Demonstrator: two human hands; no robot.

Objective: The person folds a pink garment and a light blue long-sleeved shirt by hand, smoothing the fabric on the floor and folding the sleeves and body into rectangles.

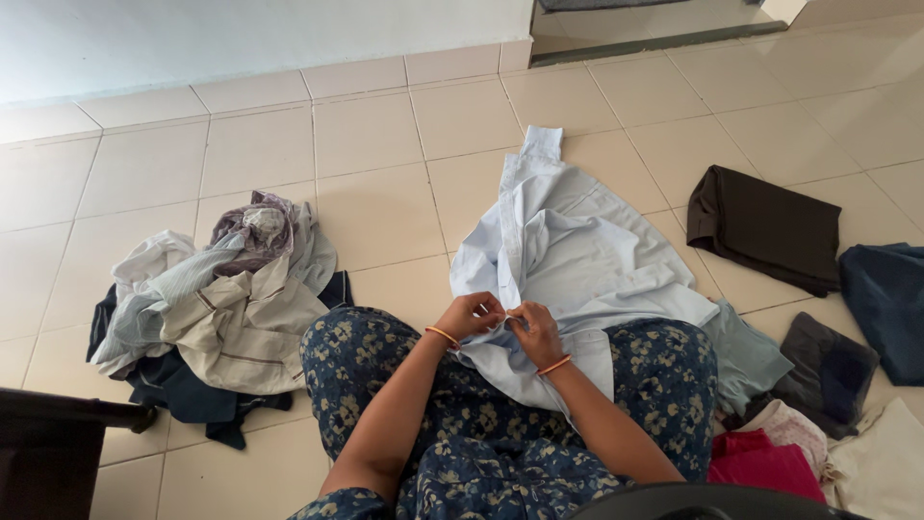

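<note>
Pale blue shirt [577, 260] lying spread from the lap onto the tiled floor [385, 125], both hands pinching its front edge, left hand [472, 315] and right hand [535, 332] fingers clenched on cloth; judging best: keeping the edges aligned, pulling gently.

The shirt [568, 255] spread over the lap is pale blue, plain, no print. The trousers [664, 376] are dark navy with a small cream flower pattern all over. An orange bangle [442, 335] sits on the left wrist, another orange bangle [554, 365] on the right. The floor tiles [260, 144] are cream-beige. The heap of clothes [217, 308] mixes off-white, grey-lilac and navy. A folded cloth [765, 226] is dark brown, another garment [760, 464] bright pink-red.
</note>
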